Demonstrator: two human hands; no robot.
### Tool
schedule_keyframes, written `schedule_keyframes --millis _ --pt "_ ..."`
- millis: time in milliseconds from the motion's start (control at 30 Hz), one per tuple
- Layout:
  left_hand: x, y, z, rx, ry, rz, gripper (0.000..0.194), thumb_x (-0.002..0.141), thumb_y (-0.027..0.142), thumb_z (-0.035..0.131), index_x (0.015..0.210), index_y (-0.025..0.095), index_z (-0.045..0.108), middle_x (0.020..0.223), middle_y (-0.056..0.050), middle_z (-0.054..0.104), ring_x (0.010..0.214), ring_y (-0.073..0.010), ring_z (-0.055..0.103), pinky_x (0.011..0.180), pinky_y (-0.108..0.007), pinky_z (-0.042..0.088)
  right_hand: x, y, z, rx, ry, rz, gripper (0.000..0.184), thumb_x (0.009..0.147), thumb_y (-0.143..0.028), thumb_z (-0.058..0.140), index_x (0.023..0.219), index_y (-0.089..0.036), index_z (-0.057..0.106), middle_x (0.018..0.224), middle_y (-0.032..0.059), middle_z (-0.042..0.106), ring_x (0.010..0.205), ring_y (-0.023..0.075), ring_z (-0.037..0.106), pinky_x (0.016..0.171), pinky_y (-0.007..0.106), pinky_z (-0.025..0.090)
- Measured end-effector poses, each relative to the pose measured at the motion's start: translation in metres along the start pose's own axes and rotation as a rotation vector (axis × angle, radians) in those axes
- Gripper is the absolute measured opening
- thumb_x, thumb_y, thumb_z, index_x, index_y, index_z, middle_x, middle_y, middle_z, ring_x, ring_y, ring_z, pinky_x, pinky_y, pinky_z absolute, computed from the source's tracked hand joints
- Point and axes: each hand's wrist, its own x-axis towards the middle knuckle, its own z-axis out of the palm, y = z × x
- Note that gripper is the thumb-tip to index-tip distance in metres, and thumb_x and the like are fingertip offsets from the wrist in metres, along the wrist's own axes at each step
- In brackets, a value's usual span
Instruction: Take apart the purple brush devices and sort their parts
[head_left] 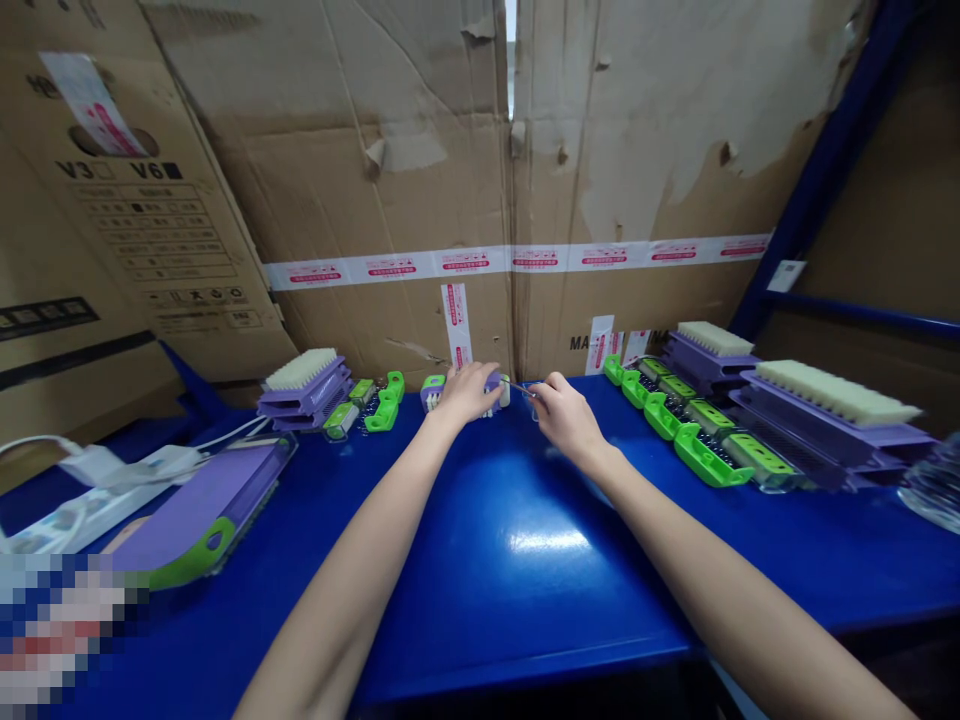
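Near the back of the blue table, my left hand (471, 392) is closed over a small purple and green piece with white bristles (431, 396), most of it hidden under my fingers. To the right of it, my right hand (568, 418) pinches a thin, slender tool (519, 387). The tool points left and its tip reaches the piece's right end; its exact kind cannot be made out.
Purple parts with cream bristles (300, 370) stand at left beside green pieces (385, 402). More bristled purple parts (832, 390) and a row of green pieces (709, 458) line the right. A purple-green item (202, 510) lies near a power strip (112, 500). Cardboard (390, 200) walls the back.
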Motion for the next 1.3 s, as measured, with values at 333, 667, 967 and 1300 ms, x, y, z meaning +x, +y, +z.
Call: schedule_keyframes --millis 333,667,967,1300 --pt "0.004 0.006 -0.005 -0.066 -0.055 -0.073 0.034 0.084 0.043 0.057 0.113 0.025 0.064 0.111 -0.007 0.065 0.109 -0.0267 0.056 0.091 -0.040 0.043 0.001 0.001 0.002 0.094 0.064 -0.052 0.029 0.091 -0.021 0.041 0.093 -0.018 0.070 0.092 0.0085 0.054 0.081 0.0170 0.056 0.071 0.027 0.045" --pt "0.010 0.012 -0.017 -0.162 -0.178 -0.170 0.033 0.080 0.043 0.062 0.110 0.029 0.066 0.115 -0.001 0.068 0.112 -0.0263 0.058 0.098 -0.041 0.040 0.001 0.001 -0.003 0.128 0.128 -0.125 0.030 0.091 -0.021 0.041 0.081 -0.017 0.070 0.087 0.0081 0.054 0.077 0.0159 0.054 0.070 0.026 0.044" --pt "0.009 0.013 -0.020 -0.153 -0.196 -0.149 0.030 0.082 0.040 0.059 0.110 0.032 0.066 0.115 0.000 0.068 0.113 -0.0260 0.058 0.099 -0.042 0.040 0.000 -0.001 0.001 0.147 0.125 -0.102 0.028 0.091 -0.021 0.042 0.086 -0.018 0.069 0.090 0.0083 0.055 0.078 0.0163 0.056 0.071 0.026 0.045" --pt "0.004 0.014 -0.012 -0.059 -0.154 -0.134 0.030 0.085 0.040 0.054 0.113 0.033 0.064 0.115 -0.005 0.063 0.115 -0.0294 0.052 0.095 -0.048 0.037 -0.005 -0.011 0.009 0.101 -0.207 0.053 0.031 0.091 -0.015 0.037 0.114 -0.016 0.057 0.101 0.0116 0.067 0.092 0.0210 0.064 0.076 0.027 0.043"
